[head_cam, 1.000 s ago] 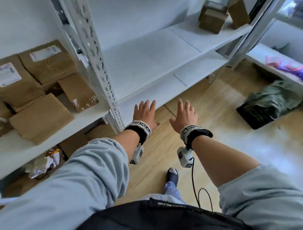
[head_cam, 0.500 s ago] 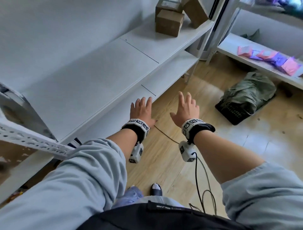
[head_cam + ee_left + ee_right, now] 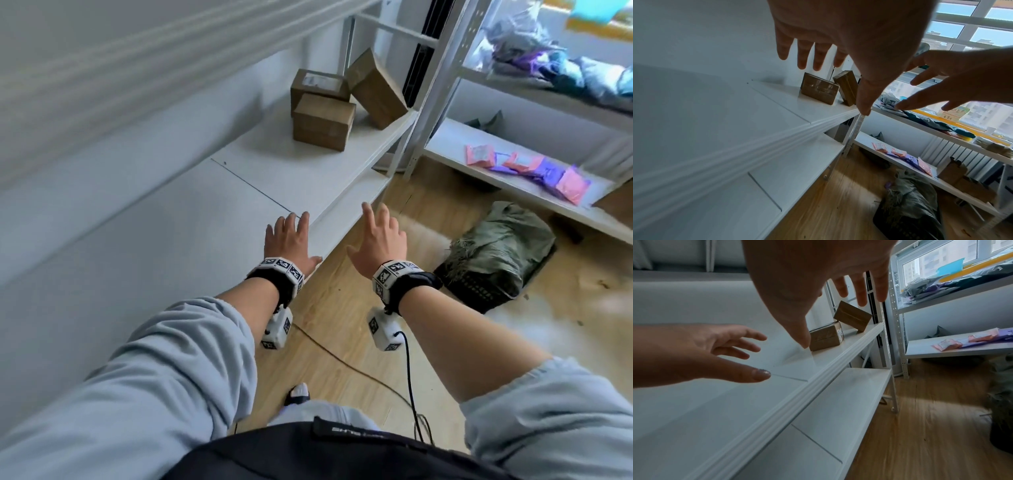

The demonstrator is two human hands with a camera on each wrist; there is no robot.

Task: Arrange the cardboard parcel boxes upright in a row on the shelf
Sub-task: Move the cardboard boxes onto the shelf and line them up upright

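both hands reaching out, left grip and right grip spread wide holding nothing, three cardboard boxes sitting jumbled at the shelf end

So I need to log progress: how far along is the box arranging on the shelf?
Hardly begun. The front box and rear box sit flat; the tilted box leans on one edge. Nothing in hand: left hand and right hand are open, short of them. Standing all three in a row remains.

Head view looks down; wrist views face the shelf closely.
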